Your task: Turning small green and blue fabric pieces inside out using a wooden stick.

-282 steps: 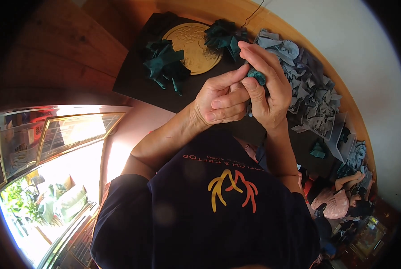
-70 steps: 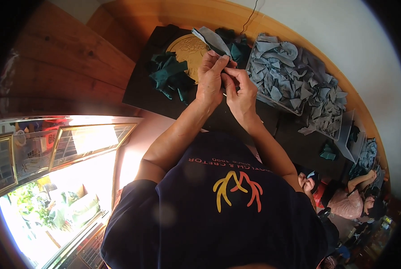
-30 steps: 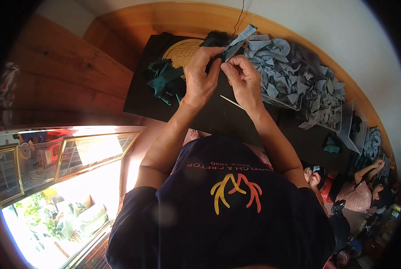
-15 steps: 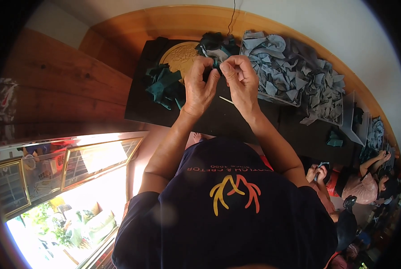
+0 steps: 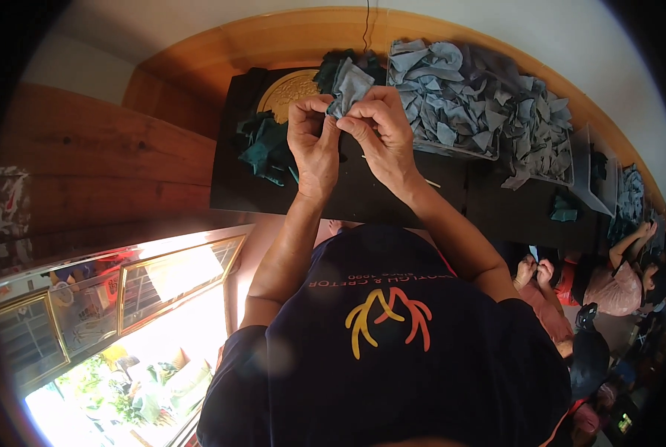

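Observation:
Above the dark table [image 5: 392, 201], my left hand [image 5: 314, 145] and my right hand [image 5: 382, 138] meet with their fingertips pinched on one grey-blue cloth piece [image 5: 351, 83]. The cloth stands up from the fingers, its upper end loose and creased. A bit of darker green shows at its lower left edge, by my left fingertips. Close to my left hand, a heap of dark green cloth pieces [image 5: 264, 149] lies on the table. More dark cloth [image 5: 329, 68] is bunched behind the held piece.
A round golden embossed plate [image 5: 282, 95] lies at the back left. Clear bins [image 5: 460, 152] heaped with grey-blue scraps stand back right, beside a thin pale stick [image 5: 433, 183]. A small green cloth [image 5: 564, 213] lies farther right. Other people [image 5: 609, 289] work at the far right.
The grey-blue cloth now rises between my fingertips, where a dark green bit showed before. Both hands have shifted slightly left in the picture. The pale stick shows on the other side of my right wrist.

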Available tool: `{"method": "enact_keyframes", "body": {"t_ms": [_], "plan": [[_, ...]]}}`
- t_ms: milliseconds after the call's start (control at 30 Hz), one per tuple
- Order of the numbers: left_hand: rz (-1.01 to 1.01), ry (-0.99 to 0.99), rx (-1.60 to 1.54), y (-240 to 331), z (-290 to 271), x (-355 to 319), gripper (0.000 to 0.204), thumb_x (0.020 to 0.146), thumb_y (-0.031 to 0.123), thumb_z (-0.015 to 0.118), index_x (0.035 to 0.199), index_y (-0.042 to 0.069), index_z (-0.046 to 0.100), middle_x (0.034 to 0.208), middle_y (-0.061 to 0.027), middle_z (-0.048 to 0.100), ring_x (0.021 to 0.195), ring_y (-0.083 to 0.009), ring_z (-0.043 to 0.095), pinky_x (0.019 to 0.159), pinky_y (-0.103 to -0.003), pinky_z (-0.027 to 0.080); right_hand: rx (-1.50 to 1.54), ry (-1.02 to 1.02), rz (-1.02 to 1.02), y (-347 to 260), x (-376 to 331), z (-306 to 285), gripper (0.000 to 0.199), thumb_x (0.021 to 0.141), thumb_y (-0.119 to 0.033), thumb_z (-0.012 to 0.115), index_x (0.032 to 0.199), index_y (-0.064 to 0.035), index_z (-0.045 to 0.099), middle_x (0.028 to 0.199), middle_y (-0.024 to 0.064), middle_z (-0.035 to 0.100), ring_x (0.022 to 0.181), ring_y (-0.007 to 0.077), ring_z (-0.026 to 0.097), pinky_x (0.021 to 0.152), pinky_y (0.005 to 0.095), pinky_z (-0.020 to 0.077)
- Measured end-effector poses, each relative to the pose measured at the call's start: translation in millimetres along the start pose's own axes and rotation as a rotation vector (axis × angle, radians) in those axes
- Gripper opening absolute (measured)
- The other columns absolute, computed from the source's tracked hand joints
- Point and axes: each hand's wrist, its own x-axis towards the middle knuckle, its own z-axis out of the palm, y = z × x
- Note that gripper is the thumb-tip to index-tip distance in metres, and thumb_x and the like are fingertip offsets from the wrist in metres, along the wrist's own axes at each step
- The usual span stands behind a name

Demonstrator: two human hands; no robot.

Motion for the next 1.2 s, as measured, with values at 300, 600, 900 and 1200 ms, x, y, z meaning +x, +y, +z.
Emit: {"method": "enact_keyframes", "body": {"t_ms": [300,600,900,1200], "plan": [[-0.156,0.099,-0.049,-8.4,8.2,4.0,0.015,0.090,-0.003,0.057,0.102,0.003,0.053,0.096,-0.0034,0.058,0.085,-0.0069,0.054,0.076,-0.021,0.045,-0.205,-0.055,-0.204,-0.7,1.7,-6.7,0.017,0.076,-0.004,0.076,0.084,-0.0032,0.061,0.096,0.0061,0.047,0.080,0.0169,0.050,0.067,0.0267,0.0435],[-0.166,0.009,-0.024,-8.9,4.2,3.4,0.016,0.090,-0.007,0.054,0.101,0.004,0.057,0.095,-0.0016,0.062,0.086,-0.0082,0.057,0.079,-0.022,0.046,-0.254,-0.019,-0.192,-1.6,-3.2,-6.9,0.016,0.077,-0.002,0.075,0.084,-0.0027,0.060,0.095,0.0083,0.057,0.077,0.0178,0.057,0.065,0.0277,0.0470],[-0.035,0.090,0.028,-18.6,6.4,2.8,0.014,0.089,-0.005,0.056,0.092,0.006,0.048,0.085,0.0022,0.052,0.077,-0.0040,0.048,0.069,-0.018,0.041,-0.163,0.016,-0.152,7.6,-6.8,1.1,0.015,0.085,-0.004,0.069,0.090,-0.0017,0.056,0.090,0.0073,0.060,0.066,0.0124,0.057,0.058,0.0237,0.0480],[0.088,0.076,0.168,-7.0,7.7,0.9,0.016,0.090,0.004,0.061,0.100,0.004,0.048,0.092,-0.0012,0.053,0.082,-0.0065,0.050,0.074,-0.021,0.044,0.139,0.044,0.177,-0.4,-0.3,14.8,0.026,0.087,-0.019,0.071,0.097,-0.0016,0.054,0.089,0.0055,0.056,0.059,0.0075,0.051,0.049,0.0212,0.0415]]}}
